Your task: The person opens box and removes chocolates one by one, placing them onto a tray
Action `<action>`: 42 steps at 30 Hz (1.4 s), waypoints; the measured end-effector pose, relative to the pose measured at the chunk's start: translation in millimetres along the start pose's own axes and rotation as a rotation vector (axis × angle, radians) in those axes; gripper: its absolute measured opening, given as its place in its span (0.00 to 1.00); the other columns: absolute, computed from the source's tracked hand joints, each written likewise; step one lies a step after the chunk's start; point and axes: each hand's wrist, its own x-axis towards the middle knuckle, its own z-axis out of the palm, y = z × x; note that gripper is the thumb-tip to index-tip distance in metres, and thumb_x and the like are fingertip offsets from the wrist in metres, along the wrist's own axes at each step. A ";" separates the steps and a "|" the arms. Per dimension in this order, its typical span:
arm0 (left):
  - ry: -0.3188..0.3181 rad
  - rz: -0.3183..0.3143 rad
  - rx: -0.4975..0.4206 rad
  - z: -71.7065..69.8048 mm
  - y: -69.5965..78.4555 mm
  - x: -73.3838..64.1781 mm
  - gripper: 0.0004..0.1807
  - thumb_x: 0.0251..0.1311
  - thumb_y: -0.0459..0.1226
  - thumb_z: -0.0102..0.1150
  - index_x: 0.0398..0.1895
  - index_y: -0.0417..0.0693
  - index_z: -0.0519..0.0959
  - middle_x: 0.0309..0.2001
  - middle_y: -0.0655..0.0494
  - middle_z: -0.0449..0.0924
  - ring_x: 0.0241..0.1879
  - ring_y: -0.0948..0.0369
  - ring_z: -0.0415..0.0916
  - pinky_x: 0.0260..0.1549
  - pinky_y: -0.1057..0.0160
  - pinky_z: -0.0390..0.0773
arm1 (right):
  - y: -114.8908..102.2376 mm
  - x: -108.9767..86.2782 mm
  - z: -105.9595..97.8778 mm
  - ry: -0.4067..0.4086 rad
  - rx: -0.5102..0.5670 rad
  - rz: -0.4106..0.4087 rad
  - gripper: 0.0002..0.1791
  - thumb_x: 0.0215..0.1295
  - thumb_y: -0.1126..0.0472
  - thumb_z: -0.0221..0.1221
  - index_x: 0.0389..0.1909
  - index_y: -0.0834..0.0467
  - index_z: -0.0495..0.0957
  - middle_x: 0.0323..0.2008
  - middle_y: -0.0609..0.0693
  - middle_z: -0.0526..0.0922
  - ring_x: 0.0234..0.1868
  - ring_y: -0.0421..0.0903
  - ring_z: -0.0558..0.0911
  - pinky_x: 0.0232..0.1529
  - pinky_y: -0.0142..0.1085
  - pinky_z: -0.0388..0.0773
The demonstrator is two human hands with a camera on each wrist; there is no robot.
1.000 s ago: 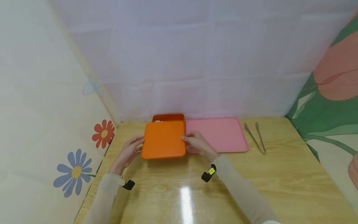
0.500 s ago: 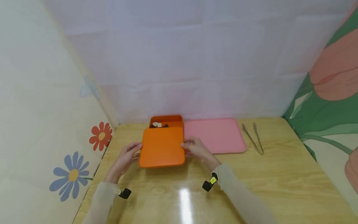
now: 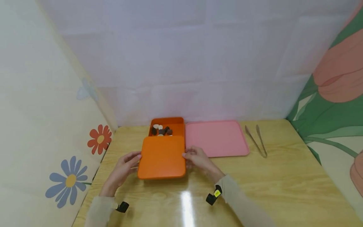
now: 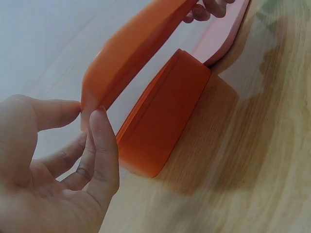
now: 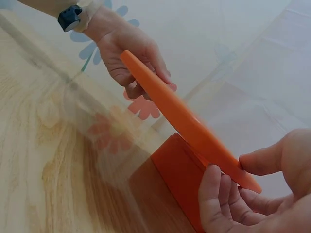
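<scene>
An orange lid (image 3: 162,157) is held level between my two hands, raised above the near part of an orange box (image 3: 177,127). My left hand (image 3: 124,167) pinches the lid's left edge, thumb on top and fingertips beneath, as the left wrist view shows. On the opposite edge my right hand (image 3: 199,160) pinches it the same way. In the wrist views a gap separates the lid from the box wall (image 4: 165,116). Several dark and white pieces (image 3: 161,130) lie inside the box's far part; the lid hides its near part in the head view.
Right beside the box lies a pink tray (image 3: 216,138). Metal tongs (image 3: 259,145) rest spread on the wooden table (image 3: 272,189) farther right. A white cloth backdrop (image 3: 181,63) stands behind, and a flower-printed sheet (image 3: 34,126) borders the left.
Both hands have drawn the lid toward me, off the far part of the box. More of the dark and white pieces inside now shows. Tray and tongs have stayed in place.
</scene>
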 end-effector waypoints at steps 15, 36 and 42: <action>0.023 -0.026 0.011 0.6 -5.3 -13.2 0.33 0.80 0.48 0.57 0.77 0.37 0.69 0.57 0.60 0.85 0.50 0.63 0.87 0.50 0.60 0.88 | 13.6 -9.1 3.6 -0.016 -0.030 -0.007 0.14 0.76 0.65 0.61 0.54 0.67 0.72 0.38 0.50 0.82 0.36 0.44 0.83 0.39 0.37 0.87; 0.079 -0.103 0.071 12.5 -18.7 -26.0 0.27 0.79 0.43 0.59 0.73 0.35 0.73 0.53 0.51 0.85 0.44 0.60 0.84 0.39 0.60 0.88 | 40.4 -21.8 7.2 -0.001 -0.009 0.009 0.15 0.75 0.66 0.62 0.55 0.70 0.73 0.36 0.51 0.83 0.32 0.43 0.83 0.32 0.36 0.88; 0.083 -0.104 0.145 14.6 -27.4 -25.8 0.26 0.78 0.41 0.61 0.70 0.35 0.75 0.51 0.47 0.82 0.40 0.59 0.83 0.35 0.59 0.89 | 49.9 -21.1 7.3 0.011 -0.057 -0.003 0.16 0.75 0.66 0.63 0.56 0.71 0.74 0.35 0.52 0.82 0.30 0.44 0.83 0.30 0.37 0.88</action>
